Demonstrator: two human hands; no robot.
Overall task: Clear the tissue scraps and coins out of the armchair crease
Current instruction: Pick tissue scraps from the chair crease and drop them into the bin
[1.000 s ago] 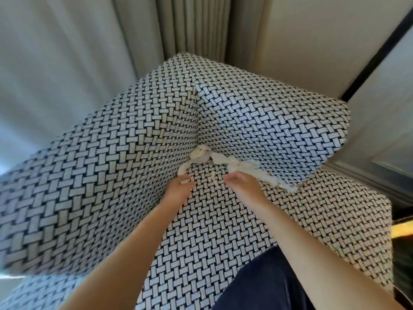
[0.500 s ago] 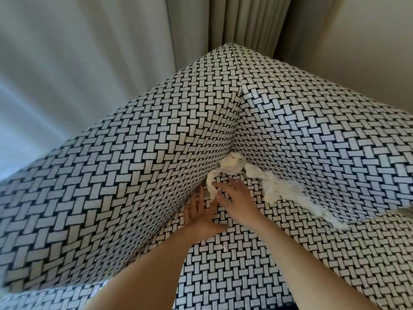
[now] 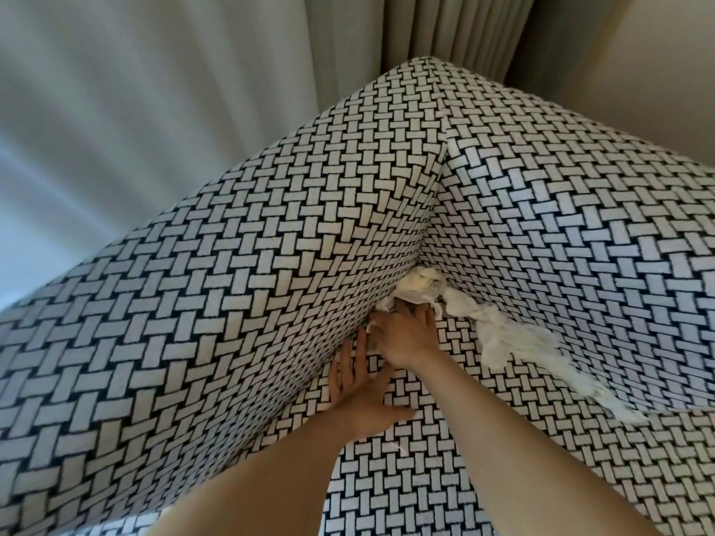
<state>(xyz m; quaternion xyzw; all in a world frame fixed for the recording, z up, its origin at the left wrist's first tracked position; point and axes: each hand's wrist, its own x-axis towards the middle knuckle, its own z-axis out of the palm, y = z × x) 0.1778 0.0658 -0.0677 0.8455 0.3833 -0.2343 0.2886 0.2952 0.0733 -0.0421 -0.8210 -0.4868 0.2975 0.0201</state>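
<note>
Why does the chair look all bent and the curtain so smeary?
In the head view the wide-angle lens bows the armchair; the curtain at left is smeared, probably by motion blur; the tissue in the crease looks a bit soft; light is even, no glare.

You've got crumpled white tissue point(image 3: 419, 289) wadded into the back corner of the black-and-white woven armchair point(image 3: 232, 303), trailing as a ragged strip along the right crease toward the front, plus a small scrap point(image 3: 400, 448) loose on the seat.
</note>
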